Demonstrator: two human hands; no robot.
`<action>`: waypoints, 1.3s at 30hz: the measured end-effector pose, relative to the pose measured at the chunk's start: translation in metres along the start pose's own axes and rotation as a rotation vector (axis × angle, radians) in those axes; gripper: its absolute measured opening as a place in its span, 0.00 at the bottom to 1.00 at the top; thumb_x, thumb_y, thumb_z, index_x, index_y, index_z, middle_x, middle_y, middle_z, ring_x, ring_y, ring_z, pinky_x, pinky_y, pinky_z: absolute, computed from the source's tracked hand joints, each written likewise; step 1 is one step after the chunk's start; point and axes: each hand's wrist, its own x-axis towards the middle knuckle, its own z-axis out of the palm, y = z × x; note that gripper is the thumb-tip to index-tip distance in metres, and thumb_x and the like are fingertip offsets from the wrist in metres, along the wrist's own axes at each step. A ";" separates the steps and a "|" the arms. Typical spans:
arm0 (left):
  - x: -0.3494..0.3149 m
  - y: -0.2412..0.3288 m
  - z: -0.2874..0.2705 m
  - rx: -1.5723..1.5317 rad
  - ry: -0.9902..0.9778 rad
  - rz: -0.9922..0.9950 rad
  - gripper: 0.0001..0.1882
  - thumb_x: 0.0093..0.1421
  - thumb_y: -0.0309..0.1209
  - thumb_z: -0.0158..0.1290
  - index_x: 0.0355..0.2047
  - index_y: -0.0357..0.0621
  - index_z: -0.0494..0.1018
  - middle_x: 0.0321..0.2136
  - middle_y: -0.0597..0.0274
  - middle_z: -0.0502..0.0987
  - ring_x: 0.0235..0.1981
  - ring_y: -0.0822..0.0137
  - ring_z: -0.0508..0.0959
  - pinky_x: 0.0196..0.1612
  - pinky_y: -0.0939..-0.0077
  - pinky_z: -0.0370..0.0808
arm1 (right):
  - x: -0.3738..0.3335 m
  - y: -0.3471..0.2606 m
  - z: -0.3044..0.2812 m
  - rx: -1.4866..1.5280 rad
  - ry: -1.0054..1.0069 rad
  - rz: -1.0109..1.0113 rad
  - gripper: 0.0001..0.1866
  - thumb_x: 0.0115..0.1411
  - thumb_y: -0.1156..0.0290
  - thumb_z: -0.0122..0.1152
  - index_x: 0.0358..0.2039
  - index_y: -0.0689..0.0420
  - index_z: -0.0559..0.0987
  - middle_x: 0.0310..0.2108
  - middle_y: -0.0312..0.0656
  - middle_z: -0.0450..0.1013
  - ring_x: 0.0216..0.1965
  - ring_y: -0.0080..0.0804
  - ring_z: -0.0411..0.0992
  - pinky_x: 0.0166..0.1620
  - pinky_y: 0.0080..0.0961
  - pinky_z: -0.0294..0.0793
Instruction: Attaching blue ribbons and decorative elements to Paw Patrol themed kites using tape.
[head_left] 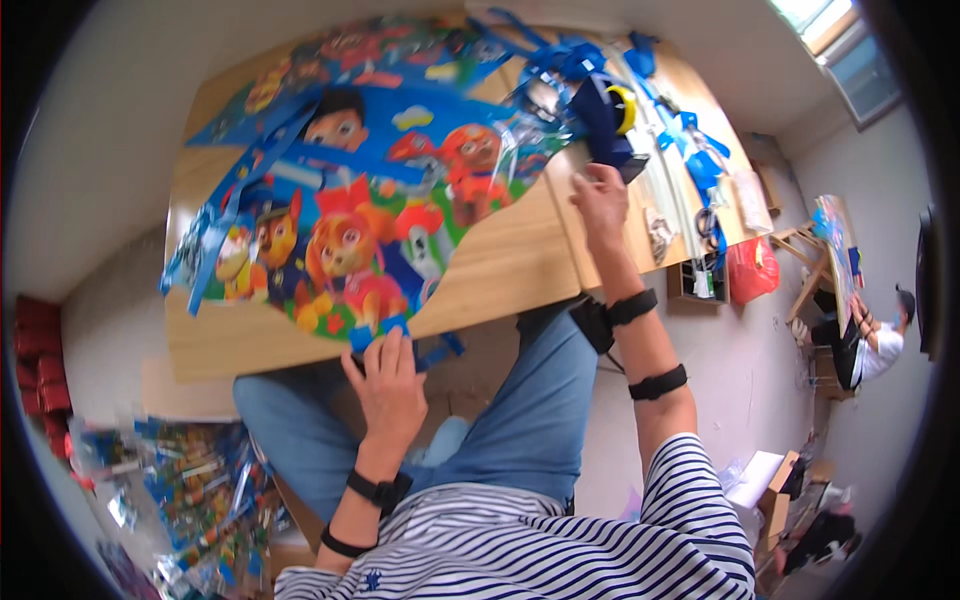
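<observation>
A shiny printed sheet (345, 235) with cartoon puppies and a child lies on the wooden table, its curved lower edge towards me. My left hand (390, 395) rests at that edge, fingers stretched out over small blue strips (362, 338); nothing shows in its grip. To the right, beside the sheet, my right hand (602, 205) has its fingers curled in a pinch just below a dark blue tape dispenser (598, 115) with a yellow roll core (625, 108). What the pinch holds, if anything, is too small and blurred to make out.
Another printed sheet (350, 50) lies at the table's far side. Blue ribbon pieces (705, 165) and scissors (708, 225) are at the right. Finished-looking shiny packs (205, 490) pile up at lower left. A red bag (752, 270) hangs near the table; another person (880, 345) sits at far right.
</observation>
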 end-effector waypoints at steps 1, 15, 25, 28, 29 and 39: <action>-0.001 0.001 0.001 -0.003 -0.034 -0.005 0.33 0.46 0.30 0.65 0.53 0.36 0.70 0.58 0.56 0.68 0.59 0.55 0.64 0.65 0.39 0.47 | 0.030 0.010 -0.021 -0.012 0.074 0.082 0.20 0.56 0.69 0.66 0.49 0.60 0.74 0.35 0.43 0.75 0.25 0.27 0.76 0.26 0.22 0.75; 0.004 0.004 -0.005 0.052 -0.085 -0.017 0.32 0.46 0.30 0.63 0.53 0.36 0.70 0.59 0.57 0.67 0.59 0.53 0.63 0.66 0.40 0.48 | 0.121 -0.010 -0.086 0.255 -0.184 0.461 0.08 0.59 0.72 0.59 0.37 0.58 0.72 0.28 0.41 0.70 0.27 0.42 0.78 0.33 0.39 0.82; 0.004 0.006 -0.008 0.049 -0.095 -0.035 0.32 0.46 0.29 0.63 0.53 0.37 0.70 0.59 0.59 0.67 0.59 0.53 0.64 0.65 0.41 0.49 | 0.097 0.022 -0.101 0.606 -0.269 0.284 0.05 0.61 0.78 0.53 0.34 0.69 0.71 0.34 0.51 0.73 0.40 0.55 0.79 0.45 0.47 0.82; 0.002 0.006 -0.008 0.050 -0.100 -0.046 0.31 0.46 0.28 0.63 0.53 0.37 0.70 0.59 0.59 0.67 0.59 0.53 0.64 0.65 0.41 0.49 | 0.089 0.035 -0.092 0.756 -0.289 0.396 0.05 0.60 0.80 0.52 0.35 0.69 0.71 0.35 0.51 0.72 0.44 0.57 0.77 0.47 0.50 0.80; 0.003 0.006 -0.008 0.043 -0.097 -0.047 0.31 0.46 0.28 0.62 0.53 0.37 0.70 0.59 0.59 0.67 0.60 0.54 0.64 0.65 0.41 0.49 | 0.088 0.040 -0.089 0.821 -0.225 0.494 0.06 0.62 0.79 0.52 0.39 0.67 0.71 0.37 0.52 0.72 0.45 0.54 0.77 0.50 0.51 0.79; 0.003 0.005 -0.006 0.064 -0.112 -0.028 0.34 0.46 0.31 0.64 0.54 0.36 0.69 0.59 0.57 0.66 0.59 0.54 0.64 0.66 0.39 0.47 | 0.061 0.048 -0.076 1.386 0.028 0.719 0.10 0.58 0.78 0.62 0.38 0.61 0.70 0.35 0.47 0.71 0.38 0.43 0.77 0.49 0.45 0.80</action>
